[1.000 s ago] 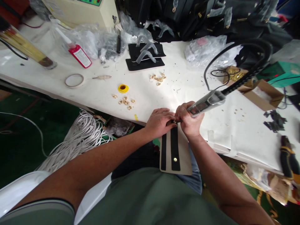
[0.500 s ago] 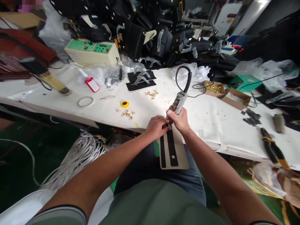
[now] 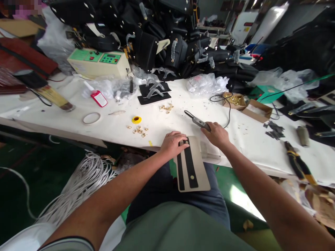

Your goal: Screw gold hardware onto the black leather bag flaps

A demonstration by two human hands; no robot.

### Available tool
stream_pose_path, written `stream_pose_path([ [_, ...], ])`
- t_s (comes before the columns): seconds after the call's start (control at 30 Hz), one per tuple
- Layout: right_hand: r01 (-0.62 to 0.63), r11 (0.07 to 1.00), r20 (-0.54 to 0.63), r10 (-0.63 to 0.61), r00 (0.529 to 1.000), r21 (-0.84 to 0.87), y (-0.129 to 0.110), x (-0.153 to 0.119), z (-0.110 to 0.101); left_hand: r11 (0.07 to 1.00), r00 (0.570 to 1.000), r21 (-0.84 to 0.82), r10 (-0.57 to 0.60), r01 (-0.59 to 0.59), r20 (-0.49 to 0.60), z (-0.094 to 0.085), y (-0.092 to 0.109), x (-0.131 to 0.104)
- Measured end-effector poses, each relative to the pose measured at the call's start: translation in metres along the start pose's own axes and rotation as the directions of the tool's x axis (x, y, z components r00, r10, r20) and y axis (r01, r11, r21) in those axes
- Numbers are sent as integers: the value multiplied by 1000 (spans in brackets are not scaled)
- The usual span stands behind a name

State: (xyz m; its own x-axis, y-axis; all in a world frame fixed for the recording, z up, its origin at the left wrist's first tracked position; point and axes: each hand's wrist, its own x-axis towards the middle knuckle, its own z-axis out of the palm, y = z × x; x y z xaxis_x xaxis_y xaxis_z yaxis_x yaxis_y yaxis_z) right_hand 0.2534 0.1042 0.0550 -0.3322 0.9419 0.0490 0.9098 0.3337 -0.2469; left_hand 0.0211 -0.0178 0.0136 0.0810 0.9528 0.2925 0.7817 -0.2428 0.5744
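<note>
My right hand (image 3: 216, 135) is closed round a grey corded electric screwdriver (image 3: 200, 123), held low over the table to the right of a beige panel. The tool lies nearly level, its cord end toward the left. The flat beige panel (image 3: 200, 174) overhangs the table's front edge above my lap. Two black strips lie along it; the wider strip (image 3: 190, 167) has a round gold stud (image 3: 192, 177) near its lower end and a small metal piece at its upper end. My left hand (image 3: 172, 143) grips the panel's upper left end, fingers and thumb pressed on the strips.
Small gold fittings lie in two clusters (image 3: 138, 130) left of the panel, near a yellow ring (image 3: 136, 119). Boxes (image 3: 258, 111), black scraps and pliers (image 3: 298, 162) are at right. A red glue bottle (image 3: 98, 97), control box (image 3: 101, 64) and black bags stand behind.
My right hand has lifted the screwdriver off the strip's upper end, moved right and tipped it from upright to nearly level. My left hand has stayed on the panel.
</note>
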Motion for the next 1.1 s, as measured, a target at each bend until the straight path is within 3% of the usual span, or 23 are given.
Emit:
stream_pose_path([
  [0.1, 5, 997, -59, -10, 998, -81, 16, -7, 4, 1000, 1000, -2, 5, -5, 5, -1, 1, 0],
  [0.2, -2, 1000, -221, 1, 975, -3, 13, -32, -1, 1000, 1000, -3, 7, -7, 12, -4, 3, 0],
  [0.27, -62, 983, -191, 95, 977, 173, 4, -61, -2, 1000, 1000, 0, 12, -12, 6, -5, 5, 0],
  [0.3, -114, 950, -101, 149, 984, 290, -1, -78, -1, 1000, 1000, 2, 16, -16, -1, -5, 6, 0],
  [0.37, -227, 823, 169, 162, 972, 521, -11, -113, 6, 1000, 1000, 7, 29, -29, -10, -5, 6, 0],
  [0.43, -324, 620, 353, 80, 932, 715, -23, -142, 17, 999, 999, 17, 40, -40, -14, -5, 7, 0],
  [0.5, -347, 424, 369, 33, 929, 837, -35, -161, 24, 999, 999, 28, 30, -29, -42, -6, 11, -2],
  [0.53, -308, 379, 316, 41, 948, 873, -42, -167, 26, 1000, 997, 24, 14, -12, -77, -8, 15, -5],
  [0.6, -135, 449, 112, 78, 991, 883, -57, -173, 23, 998, 982, -43, -59, 52, -181, -13, 26, -15],
  [0.67, 73, 620, -113, 26, 993, 781, -73, -175, 16, 964, 951, -233, -187, 130, -245, -20, 42, -31],
  [0.73, 227, 743, -240, -91, 966, 630, -88, -178, 9, 848, 931, -496, -313, 186, -186, -26, 59, -48],
  [0.83, 359, 810, -273, -255, 927, 463, -112, -183, 5, 657, 901, -712, -427, 248, -80, -35, 76, -69],
  [0.9, 410, 810, -242, -336, 910, 419, -125, -189, 2, 579, 842, -749, -537, 320, -55, -40, 79, -77],
  [1.0, 446, 742, -145, -435, 888, 501, -136, -194, -11, 486, 737, -775, -674, 405, -38, -47, 74, -83],
  [1.1, 402, 638, -169, -395, 903, 656, -134, -186, -28, 454, 700, -783, -714, 426, -34, -55, 67, -87],
])
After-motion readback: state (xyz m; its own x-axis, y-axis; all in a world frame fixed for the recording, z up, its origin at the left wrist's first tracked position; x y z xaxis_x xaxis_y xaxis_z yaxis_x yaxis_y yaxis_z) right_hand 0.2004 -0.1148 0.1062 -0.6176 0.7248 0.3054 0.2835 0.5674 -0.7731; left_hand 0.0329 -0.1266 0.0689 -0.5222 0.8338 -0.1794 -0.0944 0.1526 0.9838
